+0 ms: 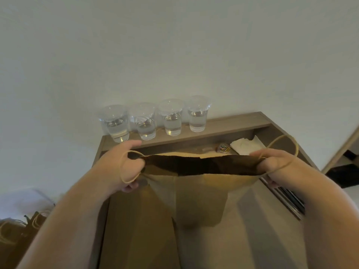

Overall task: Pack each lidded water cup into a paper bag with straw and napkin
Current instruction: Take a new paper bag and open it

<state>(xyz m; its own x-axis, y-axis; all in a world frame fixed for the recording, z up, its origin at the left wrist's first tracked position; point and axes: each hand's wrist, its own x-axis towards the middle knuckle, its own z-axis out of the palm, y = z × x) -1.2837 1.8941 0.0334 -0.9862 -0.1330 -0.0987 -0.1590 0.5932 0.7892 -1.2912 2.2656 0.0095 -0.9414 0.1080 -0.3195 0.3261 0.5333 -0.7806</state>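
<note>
A brown paper bag [202, 189] hangs in front of me over the desk, its mouth pulled into a narrow dark slit. My left hand [124, 164] grips the bag's left top edge, with a twine handle looped over the hand. My right hand [275, 164] grips the right top edge, its handle arching up behind. Several clear lidded cups of water [172, 118] stand in a row on the raised shelf at the back of the desk. White napkins [246, 146] lie on the desk behind the bag. No straw is visible.
The brown desk [262, 220] stands against a white wall. A small tub of coloured paper clips [224, 148] sits next to the napkins. More paper bags with twine handles [17, 232] lie at the lower left. Dark slats [287, 199] run along the desk's right edge.
</note>
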